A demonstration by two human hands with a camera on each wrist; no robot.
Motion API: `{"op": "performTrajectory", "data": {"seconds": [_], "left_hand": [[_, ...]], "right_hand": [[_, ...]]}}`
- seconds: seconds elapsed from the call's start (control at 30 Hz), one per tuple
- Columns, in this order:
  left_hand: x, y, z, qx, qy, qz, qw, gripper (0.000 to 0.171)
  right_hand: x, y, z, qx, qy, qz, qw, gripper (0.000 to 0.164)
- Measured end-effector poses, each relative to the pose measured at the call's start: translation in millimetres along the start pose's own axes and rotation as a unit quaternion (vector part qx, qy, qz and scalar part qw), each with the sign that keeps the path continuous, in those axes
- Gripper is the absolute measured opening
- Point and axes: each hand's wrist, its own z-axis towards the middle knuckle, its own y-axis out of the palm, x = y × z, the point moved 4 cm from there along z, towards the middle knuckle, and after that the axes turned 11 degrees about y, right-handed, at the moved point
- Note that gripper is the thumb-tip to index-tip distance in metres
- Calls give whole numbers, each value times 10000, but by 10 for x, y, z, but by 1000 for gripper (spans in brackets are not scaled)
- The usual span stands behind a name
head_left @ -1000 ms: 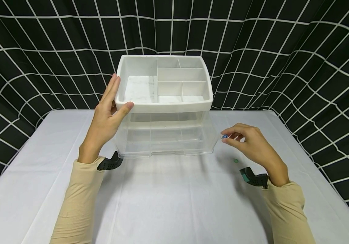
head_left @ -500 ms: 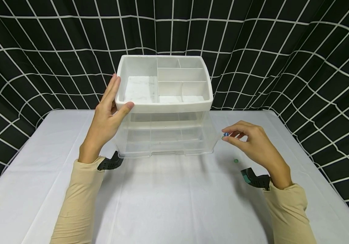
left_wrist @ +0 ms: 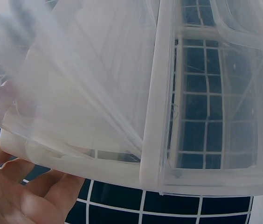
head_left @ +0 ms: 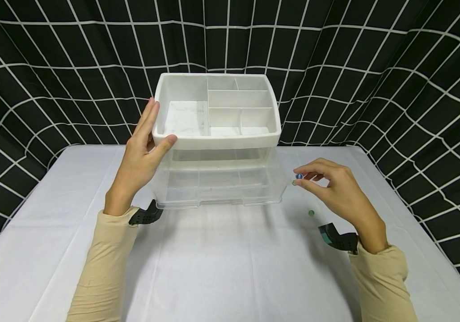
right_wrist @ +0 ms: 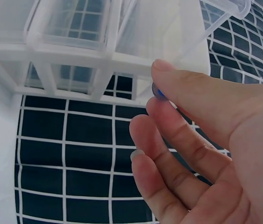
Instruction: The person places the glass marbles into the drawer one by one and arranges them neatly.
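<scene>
A plastic drawer organizer has a white divided top tray (head_left: 215, 142) over clear drawers (head_left: 219, 179). My left hand (head_left: 135, 154) lies along the tray's left side, fingers straight and thumb resting on the front rim corner. In the left wrist view its fingers (left_wrist: 59, 191) touch the white side. To the right of the organizer, my right hand (head_left: 328, 183) pinches a small blue marble (head_left: 299, 176) between thumb and fingertips. The right wrist view shows the blue marble (right_wrist: 158, 92) partly hidden by the thumb. Below that hand, a small green marble (head_left: 311, 213) lies on the table.
White cloth covers the table (head_left: 213, 268). Behind it hangs a black curtain (head_left: 334, 58) with a white grid. The top tray's compartments, one large on the left and several smaller on the right, face upward. Both wrists wear black straps (head_left: 145, 214).
My right hand has moved slightly up and to the right, still pinching the blue marble. The left hand and organizer have stayed in place.
</scene>
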Motion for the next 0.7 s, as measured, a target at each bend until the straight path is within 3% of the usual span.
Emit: {"op": "performTrajectory", "data": {"seconds": [0.7], "left_hand": [[9, 2, -6, -7, 37, -20, 10000, 73]], "right_hand": [[-125, -82, -51, 368, -21, -82, 9993, 21]]}}
